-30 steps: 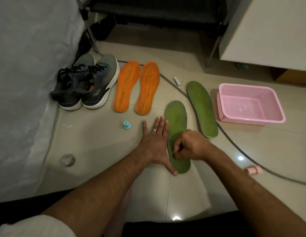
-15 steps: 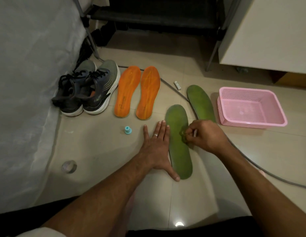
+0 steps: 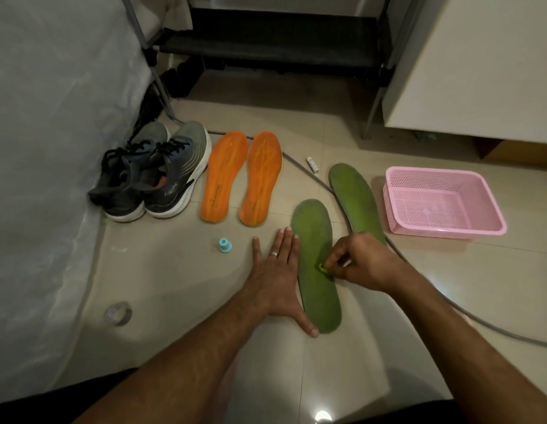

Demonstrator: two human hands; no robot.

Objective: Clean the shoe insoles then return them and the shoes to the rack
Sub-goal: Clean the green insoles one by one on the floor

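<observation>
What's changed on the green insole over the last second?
The right hand, pinching a small green thing, moved from the heel end of the near green insole up to its middle. The left hand stayed flat on the floor beside it; the insoles haven't shifted.

I was at home, down on a floor of glossy cream ceramic tiles [image 3: 186,270] that threw back the ceiling light. On my left hung a translucent white plastic sheet [image 3: 52,148], draped down to the floor over something bulky I could not make out. Ahead stood a low black rack with grey metal legs [image 3: 272,53], and on my right a plain white cabinet [image 3: 480,71]. A pair of grey lace-up running shoes [image 3: 153,179] sat on the tiles beside two orange foam insoles [image 3: 241,179], with a pink perforated plastic basket [image 3: 443,203] and a grey cable [image 3: 315,179] trailing across the floor — household clutter, nothing like a shop or workshop.
</observation>
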